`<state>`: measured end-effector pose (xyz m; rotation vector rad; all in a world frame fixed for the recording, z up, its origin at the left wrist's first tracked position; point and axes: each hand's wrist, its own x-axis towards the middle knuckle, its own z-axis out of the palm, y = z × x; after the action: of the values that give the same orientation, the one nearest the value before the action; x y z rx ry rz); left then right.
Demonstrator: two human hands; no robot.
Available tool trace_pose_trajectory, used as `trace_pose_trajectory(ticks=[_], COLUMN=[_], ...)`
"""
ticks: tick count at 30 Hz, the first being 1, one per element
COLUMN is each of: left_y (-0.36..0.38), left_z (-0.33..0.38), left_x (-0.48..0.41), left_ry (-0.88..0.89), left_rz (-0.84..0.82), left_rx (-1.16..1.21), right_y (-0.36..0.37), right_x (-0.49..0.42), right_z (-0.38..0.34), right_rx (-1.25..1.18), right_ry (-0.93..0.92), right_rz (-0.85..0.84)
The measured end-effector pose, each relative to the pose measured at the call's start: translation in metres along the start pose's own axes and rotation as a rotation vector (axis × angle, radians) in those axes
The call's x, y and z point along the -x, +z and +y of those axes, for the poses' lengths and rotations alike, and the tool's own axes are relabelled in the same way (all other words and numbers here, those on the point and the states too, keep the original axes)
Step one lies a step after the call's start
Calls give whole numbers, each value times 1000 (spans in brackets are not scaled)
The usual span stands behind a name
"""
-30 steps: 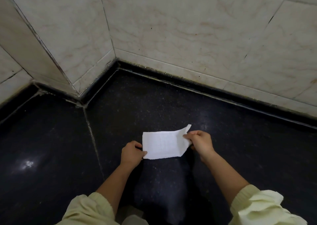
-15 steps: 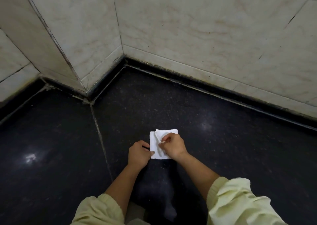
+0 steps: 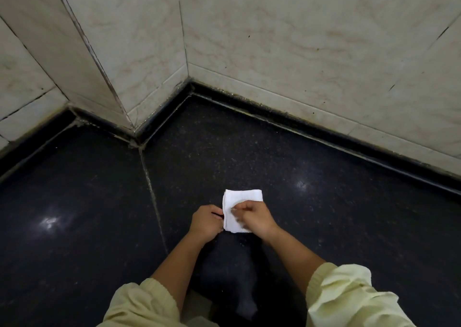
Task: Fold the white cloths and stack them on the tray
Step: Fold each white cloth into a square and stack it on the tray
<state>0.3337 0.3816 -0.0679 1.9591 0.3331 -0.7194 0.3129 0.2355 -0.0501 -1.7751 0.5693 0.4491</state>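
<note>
White cloth (image 3: 243, 202), one small folded square, in the pinch of left hand (image 3: 205, 223) and right hand (image 3: 257, 220).

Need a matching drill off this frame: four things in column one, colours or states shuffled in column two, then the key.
Column one:
1. cloth
2. work surface
3. wall tiles
4. right sleeve

Column two:
A. pale yellow, bunched up
B. black, speckled, glossy
C. white, folded into a small square
D. cream with faint veining

Pairs: 1-C, 2-B, 3-D, 4-A
</note>
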Motion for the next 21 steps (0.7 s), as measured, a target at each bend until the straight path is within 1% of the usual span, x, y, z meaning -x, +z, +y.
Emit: trace_pose_trajectory(ticks=[3,5,8,10,12,14,16,21], left_y=[-5,-6,-2,1,6,9,11,12], left_z=[4,6,7,6,8,10,11,14], left_x=[1,0,-1,0,2,5,8,9], left_ry=[-42,-40,-7,50,97,110,108,120], left_rz=[-37,15,61,80,136,174,176,202], left_rx=[58,93,80,-2,-73,-86,-78,-85], right_y=[-24,-44,-67,-72,-71,-66,-59,-45], right_x=[2,2,1,1,3,6,9,7], right_z=[-6,-4,9,20,26,28,27,22], right_rx=[-144,-193,-179,-159,-149,-132,-87,214], right_ry=[25,39,113,165,184,169,142,112], right_rz=[84,176,277,282,260,230,200,216])
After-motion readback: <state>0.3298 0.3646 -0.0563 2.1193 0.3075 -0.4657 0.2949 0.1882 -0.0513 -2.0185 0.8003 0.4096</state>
